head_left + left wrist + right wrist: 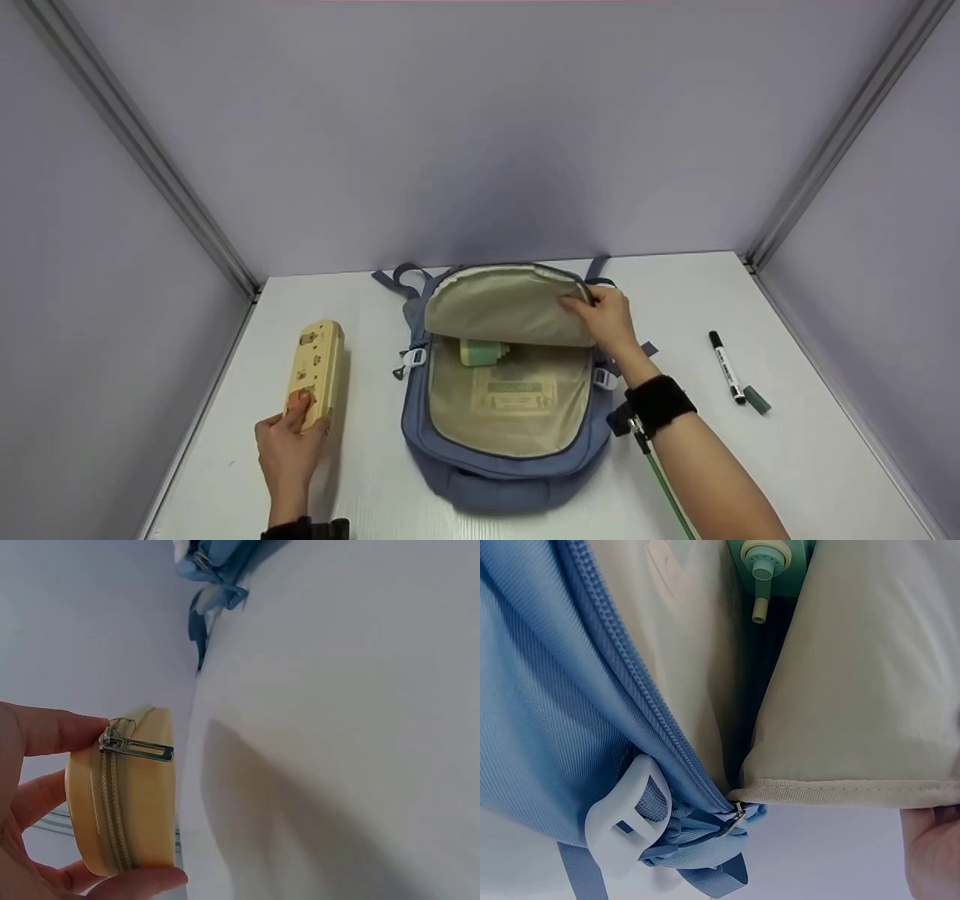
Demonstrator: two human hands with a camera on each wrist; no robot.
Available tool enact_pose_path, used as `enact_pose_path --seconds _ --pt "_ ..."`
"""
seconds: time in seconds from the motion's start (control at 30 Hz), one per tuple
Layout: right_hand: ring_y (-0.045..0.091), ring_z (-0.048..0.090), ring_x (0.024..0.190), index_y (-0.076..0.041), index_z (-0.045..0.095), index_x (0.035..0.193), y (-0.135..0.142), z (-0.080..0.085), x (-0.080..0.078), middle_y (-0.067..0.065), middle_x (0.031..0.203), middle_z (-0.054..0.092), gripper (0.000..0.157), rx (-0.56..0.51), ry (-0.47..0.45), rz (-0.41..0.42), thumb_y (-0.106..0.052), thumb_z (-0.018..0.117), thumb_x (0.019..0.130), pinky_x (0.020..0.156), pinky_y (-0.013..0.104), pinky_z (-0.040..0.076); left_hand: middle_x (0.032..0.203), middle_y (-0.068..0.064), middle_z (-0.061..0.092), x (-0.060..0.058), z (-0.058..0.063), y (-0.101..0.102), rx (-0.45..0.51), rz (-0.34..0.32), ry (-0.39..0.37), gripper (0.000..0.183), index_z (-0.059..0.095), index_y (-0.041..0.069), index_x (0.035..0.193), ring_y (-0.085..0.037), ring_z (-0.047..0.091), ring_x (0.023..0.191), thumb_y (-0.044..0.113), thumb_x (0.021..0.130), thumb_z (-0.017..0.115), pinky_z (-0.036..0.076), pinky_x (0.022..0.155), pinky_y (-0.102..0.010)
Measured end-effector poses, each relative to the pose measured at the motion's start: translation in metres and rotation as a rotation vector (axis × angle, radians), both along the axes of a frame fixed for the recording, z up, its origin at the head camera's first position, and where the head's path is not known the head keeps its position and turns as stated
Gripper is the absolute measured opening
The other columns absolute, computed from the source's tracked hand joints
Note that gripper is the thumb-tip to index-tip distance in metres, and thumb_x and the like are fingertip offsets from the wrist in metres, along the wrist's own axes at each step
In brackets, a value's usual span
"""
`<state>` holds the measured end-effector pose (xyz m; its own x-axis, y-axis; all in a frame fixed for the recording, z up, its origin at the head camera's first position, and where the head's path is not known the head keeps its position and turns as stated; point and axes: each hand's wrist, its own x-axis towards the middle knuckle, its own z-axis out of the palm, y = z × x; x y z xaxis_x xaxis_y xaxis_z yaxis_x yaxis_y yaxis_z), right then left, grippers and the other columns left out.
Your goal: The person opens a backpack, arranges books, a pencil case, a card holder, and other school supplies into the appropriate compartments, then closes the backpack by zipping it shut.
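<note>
Blue fabric backpack (510,420) lies open; its beige-lined flap (499,307), pinched at the edge by the right hand (610,322), is best held high and taut. Left of it, the yellow zippered pencil case (319,361) is gripped by the left hand (289,451); firm hold advised.

We identify the backpack (502,495) shell as matt, finely ribbed blue cloth and its lining (510,304) as smooth beige fabric with a faint sheen. We read the buckle (615,844) as smooth white plastic. The yellow case (150,802) is smooth, with a textile-taped zip (114,810) and shiny metal pull (146,744). We note a matt plastic-looking green item (780,577), grey metal posts (141,142) and a smooth white table (375,420).
</note>
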<state>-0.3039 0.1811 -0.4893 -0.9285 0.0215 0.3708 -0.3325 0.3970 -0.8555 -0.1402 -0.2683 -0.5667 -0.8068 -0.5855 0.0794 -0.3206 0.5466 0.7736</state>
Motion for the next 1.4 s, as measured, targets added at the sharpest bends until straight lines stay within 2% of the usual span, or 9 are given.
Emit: enact_pose_path --seconds 0.17,0.33,0.53,0.7,0.87,1.0,1.1,1.2,1.4 --pt "0.01 0.036 0.052 -0.007 0.058 0.061 -0.001 0.001 0.0 -0.007 0.054 0.043 0.034 0.015 0.008 -0.008 -0.02 0.083 0.08 0.049 0.023 0.028 0.126 -0.031 0.041 0.005 0.029 0.015 0.026 -0.025 0.109 0.053 0.062 0.005 0.13 -0.048 0.046 0.111 0.017 0.081 0.077 0.041 0.084 -0.057" --pt "0.006 0.036 0.05 -0.006 0.056 0.061 0.0 0.002 -0.001 -0.006 0.054 0.042 0.036 0.025 0.005 -0.015 -0.02 0.083 0.08 0.048 0.023 0.029 0.123 -0.028 0.044 0.012 0.059 0.034 -0.01 -0.089 0.285 0.051 0.065 0.001 0.125 -0.041 0.049 0.109 0.006 0.078 0.081 0.048 0.081 -0.048" --pt "0.005 0.034 0.048 -0.006 0.056 0.061 0.001 0.004 -0.004 -0.006 0.052 0.04 0.037 0.033 -0.002 -0.014 -0.022 0.083 0.08 0.047 0.023 0.028 0.124 -0.022 0.045 0.024 0.092 0.061 0.004 -0.281 0.414 0.052 0.066 0.008 0.126 -0.033 0.049 0.109 0.0 0.077 0.081 0.054 0.077 -0.039" --pt "0.009 0.036 0.05 -0.006 0.059 0.064 0.002 0.006 -0.006 -0.006 0.053 0.042 0.033 0.031 -0.028 -0.007 -0.022 0.082 0.082 0.047 0.023 0.028 0.125 -0.019 0.046 0.034 0.105 0.085 0.087 -0.488 0.449 0.051 0.068 0.007 0.124 -0.032 0.05 0.11 -0.001 0.076 0.082 0.054 0.077 -0.033" --pt "0.009 0.037 0.049 -0.006 0.061 0.065 0.003 0.007 -0.008 -0.006 0.053 0.043 0.031 0.028 -0.036 -0.006 -0.022 0.081 0.082 0.047 0.023 0.029 0.124 -0.012 0.049 0.042 0.104 0.107 0.167 -0.679 0.347 0.052 0.069 0.017 0.124 -0.029 0.052 0.109 0.003 0.076 0.082 0.056 0.073 -0.03" --pt "0.009 0.038 0.05 -0.005 0.064 0.066 0.004 0.007 -0.008 -0.006 0.053 0.047 0.029 0.031 -0.03 -0.009 -0.022 0.082 0.082 0.048 0.023 0.03 0.122 -0.009 0.051 0.042 0.096 0.122 0.068 -0.769 0.197 0.049 0.069 0.024 0.125 -0.026 0.054 0.104 0.017 0.078 0.081 0.054 0.071 -0.029" --pt "0.01 0.039 0.052 -0.003 0.068 0.07 0.004 0.007 -0.008 -0.006 0.055 0.05 0.026 0.036 -0.028 -0.01 -0.022 0.082 0.081 0.05 0.023 0.031 0.12 -0.009 0.052 0.039 0.087 0.134 -0.036 -0.79 0.1 0.048 0.069 0.025 0.126 -0.022 0.055 0.098 0.026 0.079 0.079 0.05 0.071 -0.031" --pt "0.009 0.039 0.053 -0.001 0.069 0.072 0.004 0.007 -0.007 -0.006 0.056 0.05 0.026 0.024 -0.033 -0.009 -0.021 0.083 0.08 0.05 0.024 0.031 0.117 -0.01 0.052 0.036 0.075 0.147 -0.125 -0.774 0.048 0.047 0.07 0.025 0.124 -0.021 0.056 0.094 0.027 0.077 0.08 0.047 0.072 -0.035" --pt "0.007 0.04 0.052 0.0 0.07 0.074 0.004 0.008 -0.008 -0.005 0.056 0.051 0.024 0.002 -0.045 -0.002 -0.019 0.083 0.08 0.05 0.024 0.032 0.109 -0.015 0.052 0.028 0.053 0.177 -0.297 -0.716 0.127 0.042 0.075 0.023 0.116 -0.027 0.057 0.089 0.025 0.075 0.083 0.048 0.067 -0.044"
